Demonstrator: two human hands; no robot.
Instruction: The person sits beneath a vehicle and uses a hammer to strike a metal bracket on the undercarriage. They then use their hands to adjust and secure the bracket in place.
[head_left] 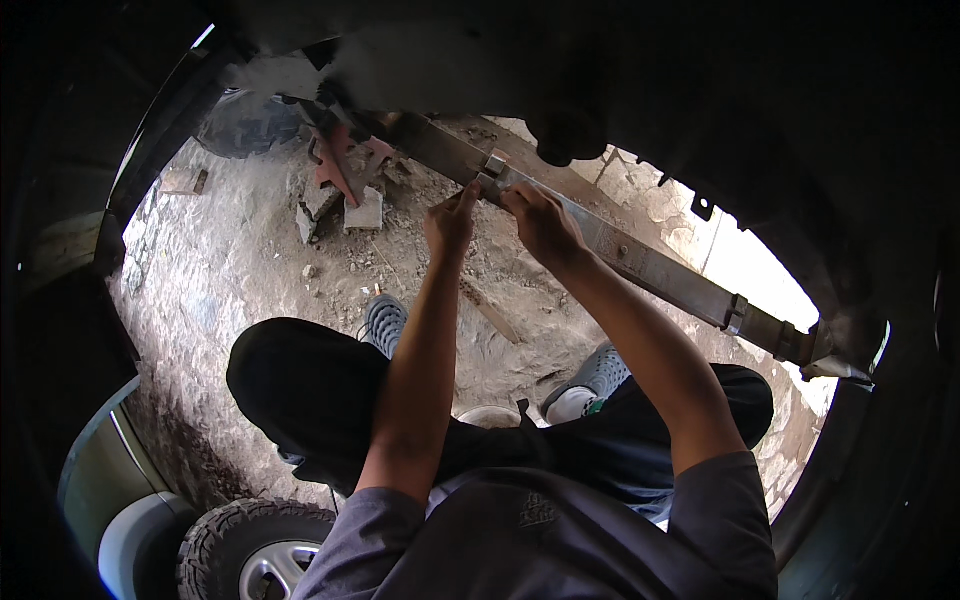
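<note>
A long, flat steel leaf spring (645, 262) runs slantwise in front of me, from the upper middle down to the right. Around it sits a small square metal clip (493, 168), standing up from its top face. My left hand (452, 222) is closed, its fingertips pinching at the near side of this clip. Just right of it, my right hand (548, 225) curls its fingers at the near edge of the spring. Its fingertips are partly hidden. A second metal band (737, 314) wraps the spring near its right end.
A red metal stand (345, 165) and broken concrete blocks (363, 210) are on the dirt floor beyond my left hand. A vehicle wheel (250, 550) lies at lower left. Dark bodywork (430, 60) arches overhead. My feet in grey shoes (600, 375) rest below the spring.
</note>
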